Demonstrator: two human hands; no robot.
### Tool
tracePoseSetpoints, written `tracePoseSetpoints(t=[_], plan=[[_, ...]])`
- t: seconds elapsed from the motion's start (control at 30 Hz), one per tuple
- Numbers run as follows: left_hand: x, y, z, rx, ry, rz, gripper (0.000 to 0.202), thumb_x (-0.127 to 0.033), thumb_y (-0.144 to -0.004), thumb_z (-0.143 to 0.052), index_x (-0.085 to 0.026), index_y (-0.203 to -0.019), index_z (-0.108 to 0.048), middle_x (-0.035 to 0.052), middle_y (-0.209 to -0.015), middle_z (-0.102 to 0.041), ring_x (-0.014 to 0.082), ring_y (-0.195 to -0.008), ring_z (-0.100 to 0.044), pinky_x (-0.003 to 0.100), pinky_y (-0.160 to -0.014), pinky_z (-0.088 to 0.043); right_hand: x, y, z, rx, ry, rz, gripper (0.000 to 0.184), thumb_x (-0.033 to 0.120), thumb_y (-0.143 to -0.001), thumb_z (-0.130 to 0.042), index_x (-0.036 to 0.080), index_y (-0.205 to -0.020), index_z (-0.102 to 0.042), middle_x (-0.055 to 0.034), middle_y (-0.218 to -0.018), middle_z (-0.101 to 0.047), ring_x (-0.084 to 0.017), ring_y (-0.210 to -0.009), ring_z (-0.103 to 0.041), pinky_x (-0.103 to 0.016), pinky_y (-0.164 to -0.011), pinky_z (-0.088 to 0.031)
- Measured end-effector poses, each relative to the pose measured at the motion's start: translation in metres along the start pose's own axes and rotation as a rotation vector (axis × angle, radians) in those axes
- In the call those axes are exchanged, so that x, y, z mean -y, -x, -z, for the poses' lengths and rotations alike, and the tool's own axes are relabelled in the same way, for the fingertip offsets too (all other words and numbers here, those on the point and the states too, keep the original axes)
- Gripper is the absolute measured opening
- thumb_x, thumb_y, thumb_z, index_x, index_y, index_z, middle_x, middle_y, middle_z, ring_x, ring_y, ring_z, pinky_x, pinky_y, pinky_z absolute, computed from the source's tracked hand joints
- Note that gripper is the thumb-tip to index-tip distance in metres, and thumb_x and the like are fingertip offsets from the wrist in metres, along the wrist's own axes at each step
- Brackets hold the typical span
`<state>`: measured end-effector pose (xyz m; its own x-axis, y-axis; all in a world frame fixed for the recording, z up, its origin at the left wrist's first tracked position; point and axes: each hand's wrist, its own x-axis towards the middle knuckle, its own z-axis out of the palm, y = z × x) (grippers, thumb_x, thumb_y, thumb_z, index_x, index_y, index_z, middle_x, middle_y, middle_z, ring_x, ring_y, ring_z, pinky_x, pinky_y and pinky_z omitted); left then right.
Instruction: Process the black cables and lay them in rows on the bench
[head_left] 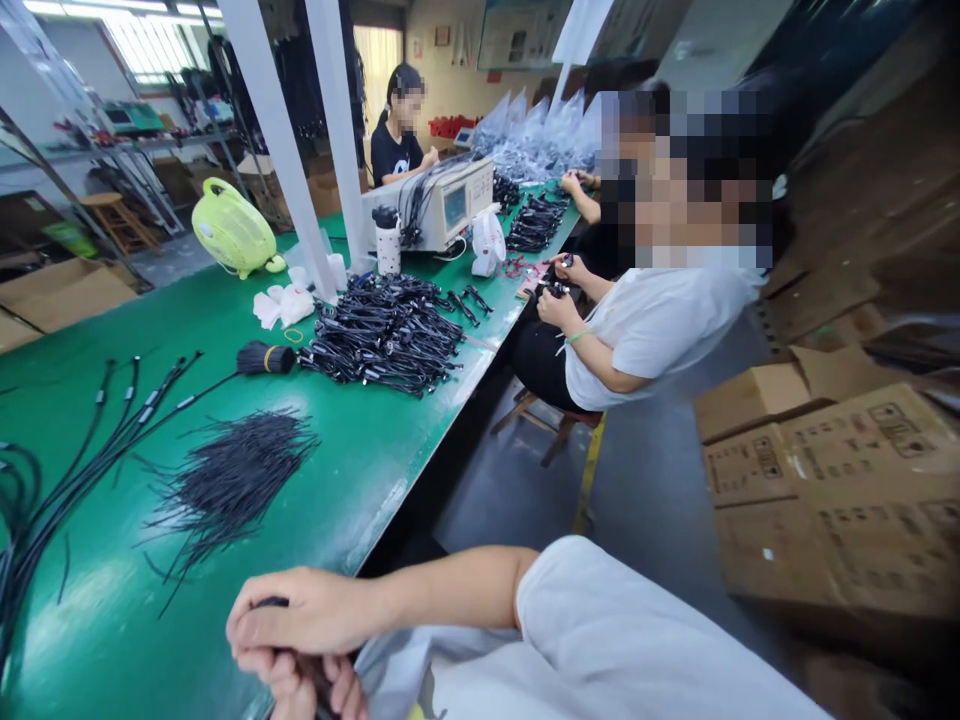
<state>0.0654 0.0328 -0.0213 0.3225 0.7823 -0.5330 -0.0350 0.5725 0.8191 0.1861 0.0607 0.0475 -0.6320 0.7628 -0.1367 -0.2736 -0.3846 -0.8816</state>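
My right hand [300, 612] is closed at the table's near edge, with a bit of something black showing between thumb and fingers. Just below it, my left hand [289, 690] has its fingers curled round a dark, cable-like piece [321, 682]; the bottom of the picture cuts this hand off. The two hands touch, and most of what they hold is hidden. Beyond them on the green table [330, 465] lies a loose pile of thin black strips, like cable ties [236, 475]. Long black cables with pale labels [124, 425] spread along the left.
A heap of black cable assemblies [386, 335] and a banded black bundle [264, 358] lie farther up. Behind stand a bottle [388, 245], a bench instrument [450, 205] and a green fan [234, 228]. Co-workers sit along the table; cardboard boxes [840, 500] stack at right.
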Motion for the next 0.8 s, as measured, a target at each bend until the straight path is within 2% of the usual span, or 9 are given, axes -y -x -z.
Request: tracePoseSetpoints(t=[0.07,0.17,0.27,0.33,0.47,0.53,0.63,0.7,0.8], plan=[[0.003,0.024,0.000,-0.005,0.072,0.018,0.055,-0.074,-0.065,-0.063,-0.021,-0.070,-0.052,-0.0034,-0.048,-0.039,0.0119,-0.044,-0.039,0.028,-0.042,-0.036,0.008,-0.001,0.002,0.003,0.003,0.015,0.050,0.060,-0.072,-0.069,0.016,-0.088,-0.053,0.0041,-0.070,-0.053,-0.004,-0.059,-0.048,-0.015,-0.053,-0.039],[-0.002,0.052,-0.006,-0.036,0.237,0.019,0.043,-0.061,-0.076,-0.063,-0.020,-0.078,-0.051,-0.0056,-0.052,-0.038,0.0085,-0.045,-0.035,0.024,-0.045,-0.034,0.014,-0.004,0.002,-0.006,-0.076,0.051,0.046,0.058,-0.075,-0.068,0.017,-0.086,-0.050,0.0062,-0.064,-0.051,-0.005,-0.054,-0.048,-0.015,-0.048,-0.037],[-0.012,0.063,-0.015,-0.033,0.379,0.001,0.035,-0.053,-0.080,-0.064,-0.019,-0.083,-0.053,-0.0052,-0.057,-0.040,0.0083,-0.048,-0.037,0.023,-0.047,-0.034,0.016,-0.006,0.000,0.006,-0.195,0.123,0.042,0.053,-0.077,-0.069,0.019,-0.085,-0.046,0.0109,-0.054,-0.042,-0.003,-0.045,-0.037,-0.016,-0.045,-0.035],[-0.018,0.064,-0.018,0.020,0.449,0.024,0.038,-0.054,-0.079,-0.065,-0.018,-0.083,-0.055,-0.0052,-0.056,-0.039,0.0081,-0.048,-0.036,0.023,-0.046,-0.033,0.017,-0.007,0.000,0.059,-0.254,0.150,0.038,0.051,-0.080,-0.067,0.019,-0.083,-0.045,0.0128,-0.049,-0.036,-0.002,-0.042,-0.030,-0.015,-0.044,-0.034],[-0.027,0.061,-0.017,0.145,0.536,0.092,0.034,-0.048,-0.077,-0.070,-0.016,-0.079,-0.058,-0.0047,-0.056,-0.039,0.0082,-0.048,-0.036,0.024,-0.048,-0.034,0.019,-0.010,0.005,0.219,-0.245,0.090,0.039,0.052,-0.086,-0.058,0.018,-0.075,-0.043,0.0117,-0.049,-0.034,-0.001,-0.040,-0.026,-0.014,-0.038,-0.023],[-0.032,0.059,-0.016,0.215,0.541,0.096,0.031,-0.043,-0.075,-0.074,-0.016,-0.079,-0.060,-0.0021,-0.060,-0.044,0.0107,-0.054,-0.043,0.027,-0.055,-0.040,0.018,-0.013,0.009,0.256,-0.223,0.063,0.040,0.054,-0.086,-0.056,0.018,-0.074,-0.043,0.0112,-0.050,-0.034,-0.001,-0.040,-0.026,-0.014,-0.037,-0.020],[-0.040,0.053,-0.014,0.367,0.519,0.140,0.035,-0.046,-0.073,-0.075,-0.013,-0.079,-0.064,0.0028,-0.065,-0.050,0.0157,-0.063,-0.051,0.034,-0.066,-0.044,0.016,-0.018,0.012,0.292,-0.187,0.069,0.040,0.055,-0.087,-0.053,0.019,-0.074,-0.042,0.0113,-0.050,-0.034,-0.001,-0.039,-0.025,-0.013,-0.037,-0.020],[-0.043,0.048,-0.014,0.357,0.546,0.132,0.034,-0.045,-0.075,-0.073,-0.012,-0.079,-0.065,0.0019,-0.064,-0.047,0.0144,-0.061,-0.049,0.032,-0.063,-0.044,0.014,-0.022,0.015,0.259,-0.169,0.100,0.039,0.053,-0.089,-0.049,0.019,-0.073,-0.040,0.0118,-0.049,-0.032,-0.002,-0.038,-0.024,-0.013,-0.038,-0.023],[-0.044,0.039,-0.015,0.166,0.641,0.058,0.026,-0.036,-0.079,-0.071,-0.013,-0.075,-0.060,-0.0034,-0.058,-0.036,0.0085,-0.052,-0.037,0.023,-0.051,-0.035,0.016,-0.030,0.025,0.109,-0.032,0.158,0.035,0.049,-0.093,-0.044,0.019,-0.075,-0.039,0.0110,-0.052,-0.037,-0.003,-0.040,-0.035,-0.017,-0.049,-0.040]])
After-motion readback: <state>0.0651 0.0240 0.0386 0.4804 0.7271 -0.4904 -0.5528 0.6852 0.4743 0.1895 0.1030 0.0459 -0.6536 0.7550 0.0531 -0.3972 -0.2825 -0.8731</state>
